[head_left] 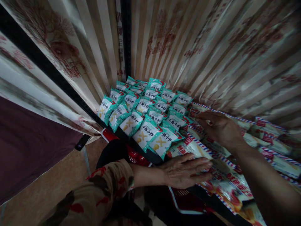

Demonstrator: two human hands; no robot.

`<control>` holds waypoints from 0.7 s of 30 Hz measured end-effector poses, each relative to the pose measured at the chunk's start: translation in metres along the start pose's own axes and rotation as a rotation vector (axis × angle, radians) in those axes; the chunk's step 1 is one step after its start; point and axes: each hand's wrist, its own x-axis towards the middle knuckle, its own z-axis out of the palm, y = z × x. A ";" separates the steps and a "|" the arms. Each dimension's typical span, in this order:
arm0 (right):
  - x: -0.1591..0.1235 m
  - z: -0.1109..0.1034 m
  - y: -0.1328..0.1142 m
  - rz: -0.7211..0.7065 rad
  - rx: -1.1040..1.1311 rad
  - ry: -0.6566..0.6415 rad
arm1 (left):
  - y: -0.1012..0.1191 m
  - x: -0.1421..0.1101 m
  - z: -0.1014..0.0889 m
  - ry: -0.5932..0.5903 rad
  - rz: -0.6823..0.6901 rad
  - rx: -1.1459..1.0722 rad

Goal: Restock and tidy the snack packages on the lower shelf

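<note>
Small teal-and-white snack bags [144, 133] with red corners lie in overlapping rows, propped up on a dark surface. To their right are larger snack packets [232, 182] with red lettering and blue-red striped edges. My left hand [185, 171] stretches flat across the front striped packets, fingers extended, nothing held. Farther back, my right hand [218, 127] rests over more striped packets close to the right end of the teal bags. Its fingers are stretched out toward the left, and its underside is hidden.
Striped floral curtains [162, 37] enclose the display behind and on the left. A dark frame post [127, 37] stands at the back corner. Red plastic baskets [138, 156] sit under the front edge. Maroon cloth [30, 147] hangs at the left above a tiled floor [68, 169].
</note>
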 end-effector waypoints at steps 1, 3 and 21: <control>-0.003 0.000 -0.002 -0.026 -0.003 -0.033 | 0.000 0.000 0.001 0.003 0.005 -0.009; -0.009 -0.002 -0.006 -0.060 -0.024 -0.106 | 0.000 -0.001 0.003 0.031 0.002 -0.025; -0.023 -0.023 -0.035 0.158 -0.171 -0.431 | 0.007 -0.001 0.016 0.230 0.017 -0.107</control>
